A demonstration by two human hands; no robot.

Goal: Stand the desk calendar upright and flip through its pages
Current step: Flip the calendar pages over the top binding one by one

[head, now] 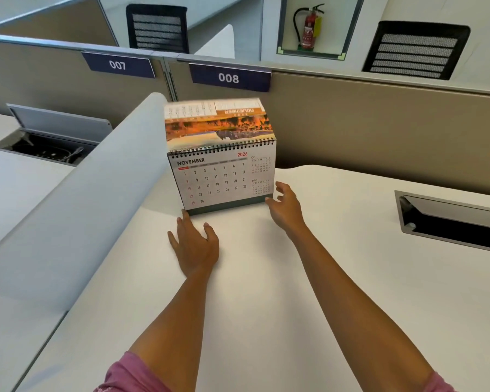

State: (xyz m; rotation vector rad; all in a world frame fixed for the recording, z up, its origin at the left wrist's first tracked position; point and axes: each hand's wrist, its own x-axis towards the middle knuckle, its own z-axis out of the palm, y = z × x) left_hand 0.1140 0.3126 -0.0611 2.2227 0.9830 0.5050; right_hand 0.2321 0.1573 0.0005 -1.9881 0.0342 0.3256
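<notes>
The desk calendar (224,179) stands upright on the white desk (337,264), its spiral binding on top and the November 2026 page facing me. Above the binding a blurred page with an orange landscape photo (218,127) stands up, seen upside down. My left hand (194,244) lies palm down on the desk just in front of the calendar's lower left corner, fingertips nearly at its dark base. My right hand (285,206) hovers at the lower right corner with fingers spread, its thumb tip close to the base. Neither hand grips anything.
A curved grey divider (96,199) runs along the desk's left side. Beige partition panels with labels 007 (118,65) and 008 (229,78) stand behind. An open cable tray (453,222) sits at the right, another (48,142) on the neighbouring desk at the left.
</notes>
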